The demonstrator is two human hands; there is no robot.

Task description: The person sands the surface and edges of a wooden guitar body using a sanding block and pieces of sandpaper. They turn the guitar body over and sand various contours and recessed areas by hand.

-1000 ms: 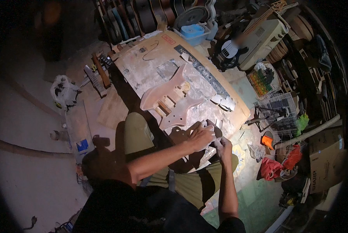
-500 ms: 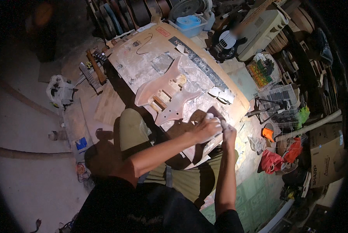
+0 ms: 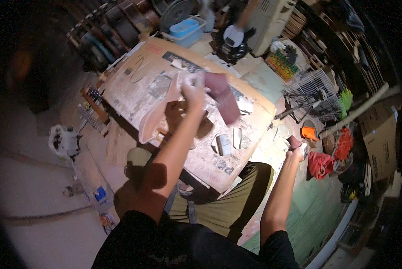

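Above the guitar body (image 3: 151, 123), my left hand (image 3: 193, 93) is closed on a maroon strip of sandpaper (image 3: 225, 101), slightly blurred by motion. The strip hangs out to the right of the fingers. The pinkish, unpainted guitar body lies on the cardboard sheet (image 3: 120, 85), partly hidden by my left hand and forearm. Off the sheet to the right, my right hand (image 3: 296, 154) is closed around a smaller, curled maroon piece of sandpaper (image 3: 293, 142). Between the hands, a folded grey-backed piece (image 3: 223, 144) and a pale curled piece (image 3: 237, 138) rest on the cardboard.
An orange object (image 3: 309, 132) and a red plastic bag (image 3: 321, 165) lie beyond my right hand. A wire rack (image 3: 319, 92) stands at the right. Behind the cardboard are a blue tub (image 3: 183, 29) and a black guitar (image 3: 233, 42). Tools (image 3: 93, 105) lie at the left.
My hands, together over the cardboard's near right corner before, are now apart. The left moved up and left over the guitar body with the sandpaper strip; the right moved rightward off the sheet. The view shifted.
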